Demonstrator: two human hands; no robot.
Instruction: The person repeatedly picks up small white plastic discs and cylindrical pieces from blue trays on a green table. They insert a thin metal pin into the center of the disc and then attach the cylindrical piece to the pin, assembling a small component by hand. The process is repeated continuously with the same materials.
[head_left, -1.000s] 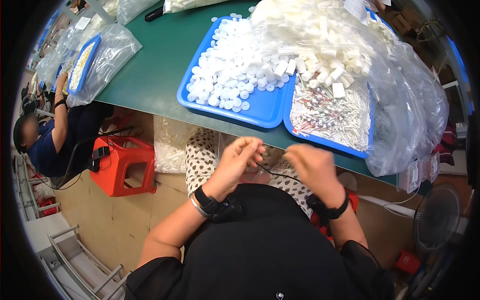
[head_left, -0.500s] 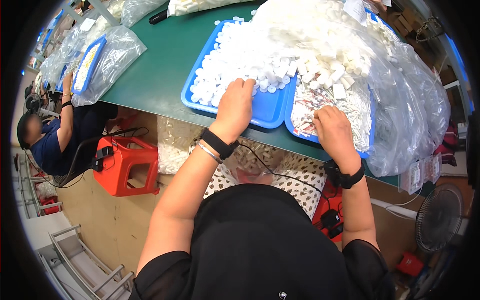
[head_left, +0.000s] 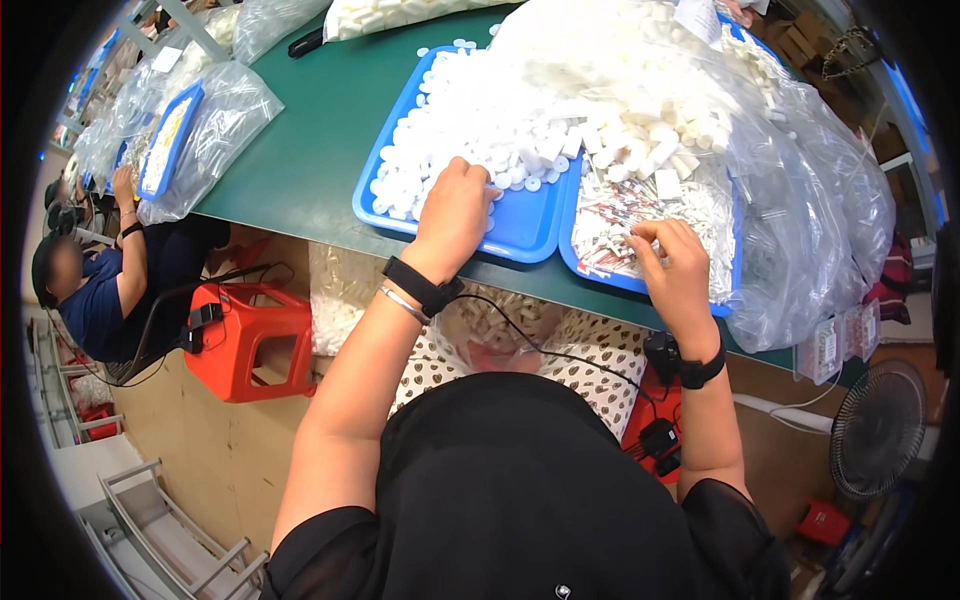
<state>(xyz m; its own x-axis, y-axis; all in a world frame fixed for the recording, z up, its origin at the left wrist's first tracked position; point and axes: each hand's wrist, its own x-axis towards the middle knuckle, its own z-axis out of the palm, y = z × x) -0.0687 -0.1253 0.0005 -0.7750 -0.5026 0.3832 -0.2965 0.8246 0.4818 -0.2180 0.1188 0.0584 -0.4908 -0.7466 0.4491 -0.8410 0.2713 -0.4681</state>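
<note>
My left hand (head_left: 456, 212) is over the front of a blue tray (head_left: 520, 240) heaped with small white round plastic caps (head_left: 450, 130). Its fingers are curled down at the edge of the heap, and what they hold is hidden. To the right, my right hand (head_left: 680, 262) hovers over the near part of a second blue tray (head_left: 575, 255). That tray holds many thin white and reddish stick-like pieces (head_left: 625, 215). Thumb and forefinger are drawn together there; anything between them is too small to make out.
A large clear bag of cream cylindrical pieces (head_left: 650, 90) spills onto the trays. Clear plastic bags (head_left: 815, 220) lie on the right of the green table (head_left: 300, 130). A co-worker (head_left: 110, 290) sits at the left beside a red stool (head_left: 250, 340). A fan (head_left: 878, 425) stands right.
My right hand has turned slightly, its thumb and forefinger now showing drawn together. My left hand has drawn slightly nearer, its fingers more curled. The whole view has shifted a little.
</note>
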